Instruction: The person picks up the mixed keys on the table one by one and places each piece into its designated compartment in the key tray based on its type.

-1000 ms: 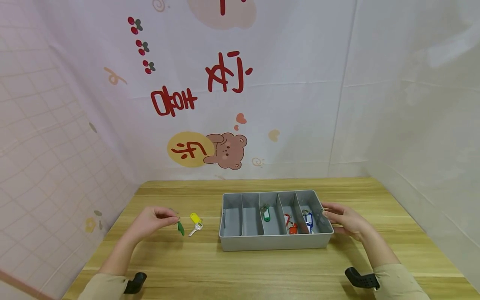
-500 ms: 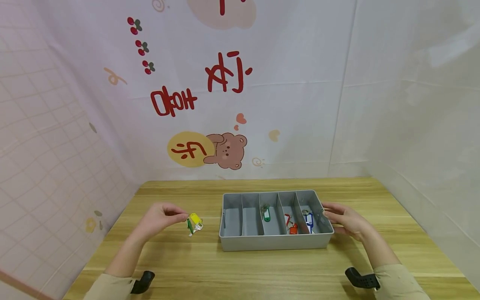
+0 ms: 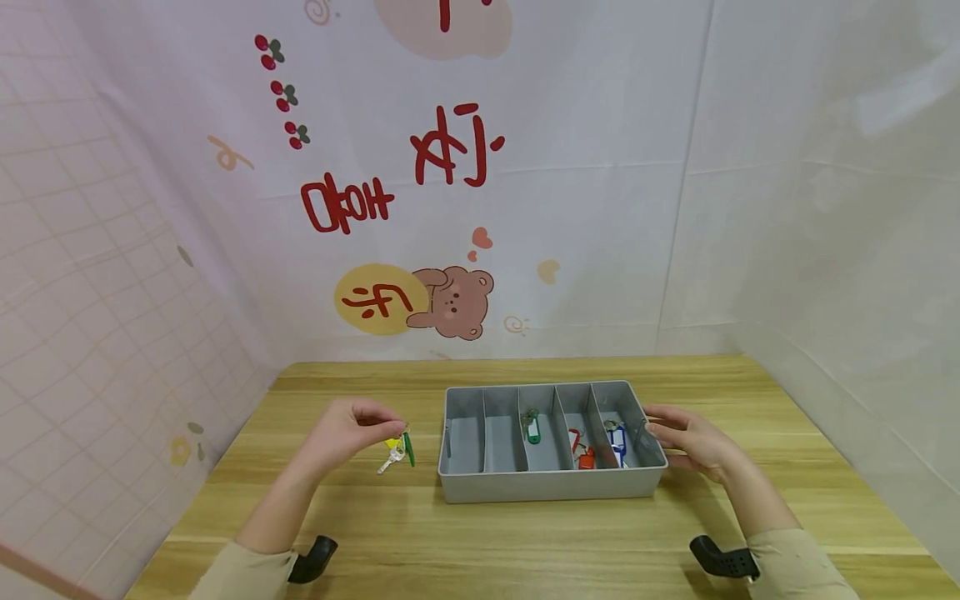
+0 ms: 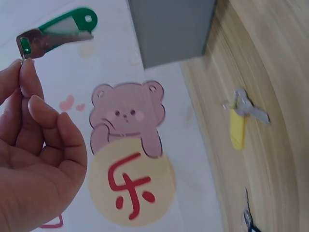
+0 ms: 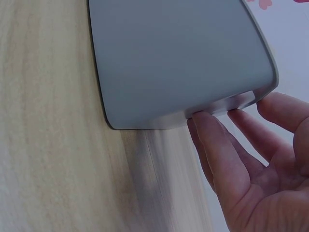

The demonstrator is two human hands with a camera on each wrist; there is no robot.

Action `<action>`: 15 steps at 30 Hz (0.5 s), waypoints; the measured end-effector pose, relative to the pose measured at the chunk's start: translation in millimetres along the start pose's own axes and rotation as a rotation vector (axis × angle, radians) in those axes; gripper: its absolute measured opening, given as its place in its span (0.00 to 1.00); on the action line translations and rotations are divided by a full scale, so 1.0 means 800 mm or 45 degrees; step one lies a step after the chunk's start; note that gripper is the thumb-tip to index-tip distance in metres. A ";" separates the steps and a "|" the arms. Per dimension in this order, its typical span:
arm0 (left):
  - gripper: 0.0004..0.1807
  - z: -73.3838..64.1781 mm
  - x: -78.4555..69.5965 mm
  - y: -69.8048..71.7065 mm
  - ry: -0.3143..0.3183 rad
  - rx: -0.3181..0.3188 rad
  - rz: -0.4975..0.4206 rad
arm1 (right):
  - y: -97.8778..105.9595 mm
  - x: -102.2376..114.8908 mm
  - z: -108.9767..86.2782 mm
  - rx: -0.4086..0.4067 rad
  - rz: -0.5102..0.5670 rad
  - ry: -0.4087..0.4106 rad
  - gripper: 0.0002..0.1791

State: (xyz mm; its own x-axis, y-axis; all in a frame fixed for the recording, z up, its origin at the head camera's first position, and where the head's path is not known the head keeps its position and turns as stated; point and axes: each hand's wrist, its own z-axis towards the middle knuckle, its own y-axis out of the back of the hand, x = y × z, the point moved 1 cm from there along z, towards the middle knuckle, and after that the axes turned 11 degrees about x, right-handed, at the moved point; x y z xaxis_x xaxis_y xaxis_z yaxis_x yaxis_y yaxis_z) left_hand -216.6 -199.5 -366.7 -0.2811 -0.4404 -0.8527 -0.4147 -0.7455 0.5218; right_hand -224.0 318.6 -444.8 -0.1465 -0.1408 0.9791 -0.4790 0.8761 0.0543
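Note:
My left hand (image 3: 347,433) pinches the ring of a green key tag (image 3: 408,448) between thumb and fingertip, above the table. In the left wrist view, a key (image 4: 60,39) hangs alongside that tag. Behind and below lies a yellow key tag (image 4: 237,129) with its own key (image 3: 392,457), partly covered by the hand in the head view. A grey divided box (image 3: 547,485) stands to the right. The fingertips of my right hand (image 3: 693,442) rest against its right end wall, fingers extended near the rim.
Inside the box, a green key tag (image 3: 533,429) lies in the middle compartment, red key tags (image 3: 586,458) in the fourth from the left, and blue key tags (image 3: 618,442) in the rightmost. A dark-ended item (image 4: 248,217) lies on the wooden table (image 3: 487,550). A printed curtain (image 3: 585,167) hangs behind.
My left hand has moved right with the green key tag, passing over the yellow one towards the box. My right hand and the box have stayed in place.

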 end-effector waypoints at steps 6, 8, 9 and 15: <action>0.11 0.010 -0.013 -0.014 -0.038 0.016 -0.061 | 0.001 -0.001 0.001 -0.001 0.006 0.004 0.36; 0.10 0.013 -0.017 -0.018 -0.047 0.009 -0.072 | 0.001 -0.002 0.002 -0.006 0.010 0.002 0.36; 0.10 0.014 -0.019 -0.020 -0.051 0.008 -0.077 | 0.001 -0.002 0.002 -0.008 0.012 0.002 0.36; 0.09 0.028 -0.022 -0.034 -0.087 -0.002 -0.091 | 0.002 -0.004 0.002 -0.005 0.018 0.009 0.36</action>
State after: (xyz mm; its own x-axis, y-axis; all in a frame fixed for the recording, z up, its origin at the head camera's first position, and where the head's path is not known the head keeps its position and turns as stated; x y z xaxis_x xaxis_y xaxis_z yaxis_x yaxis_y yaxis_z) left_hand -220.0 -160.4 -365.0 -0.3090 -0.3508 -0.8840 -0.4347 -0.7746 0.4594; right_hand -225.8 319.4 -447.9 -0.1472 -0.1249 0.9812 -0.4735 0.8798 0.0410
